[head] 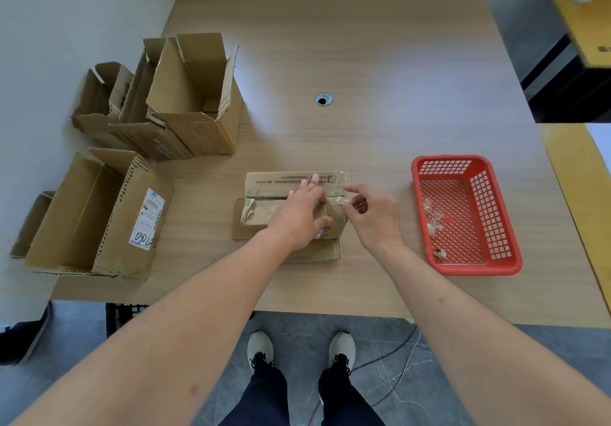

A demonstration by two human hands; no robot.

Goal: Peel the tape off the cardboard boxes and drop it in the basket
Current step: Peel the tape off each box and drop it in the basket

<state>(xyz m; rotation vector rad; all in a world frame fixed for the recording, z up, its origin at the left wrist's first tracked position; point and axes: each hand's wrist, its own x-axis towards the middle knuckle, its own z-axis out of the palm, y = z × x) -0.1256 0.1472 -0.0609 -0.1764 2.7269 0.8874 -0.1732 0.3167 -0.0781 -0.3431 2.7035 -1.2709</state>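
A small closed cardboard box (pixel 264 191) lies in the middle of the table, with clear tape (pixel 338 191) along its seam and right end. My left hand (pixel 299 217) rests flat on top of the box, fingers straight, pressing it down. My right hand (pixel 373 217) is at the box's right end, thumb and forefinger pinching the clear tape there. A red plastic basket (pixel 502 260) stands to the right, with a few crumpled tape scraps (pixel 433 224) inside.
Several opened cardboard boxes (pixel 185 108) stand at the table's left, and a larger one (pixel 92 217) with a white label lies at the front left corner. A cable hole (pixel 324 99) sits mid-table. A yellow shelf (pixel 582 22) is at the far right.
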